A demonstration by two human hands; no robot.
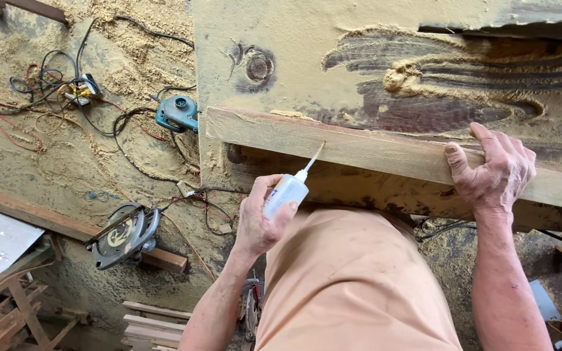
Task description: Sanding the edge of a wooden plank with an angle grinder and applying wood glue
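Scene: head view down over a dusty workbench (pixel 255 39), sawdust thick on bench and floor.
Left hand: left hand (pixel 258 218) wrapped around a small white glue bottle (pixel 286 194), thumb and fingers pressed on its body, nozzle tilted up and right.
Nozzle: long thin tip (pixel 313 156) touching, or just short of, the top face of the plank; contact cannot be told for certain.
Plank: pale wooden plank (pixel 372 146) lying along the near bench edge, running left to right, its near face toward the body.
Right hand: right hand (pixel 492 172) pressed flat on the plank's right part, fingers over its top, thumb on the near face; it steadies the wood, grasping nothing else.
Step in hand: judged to be glue laid on the plank's top face, starting near the left end; no bead is visible yet.
Next move calls for: a steady squeeze with the tip drawn rightward along the face, and the right hand kept firm so the plank does not shift.
Floor, left: circular saw (pixel 125 234) near, blue blower (pixel 178 114) farther, tangled cables (pixel 53 84) far left.
Floor, near: stacked wood strips (pixel 154 322).
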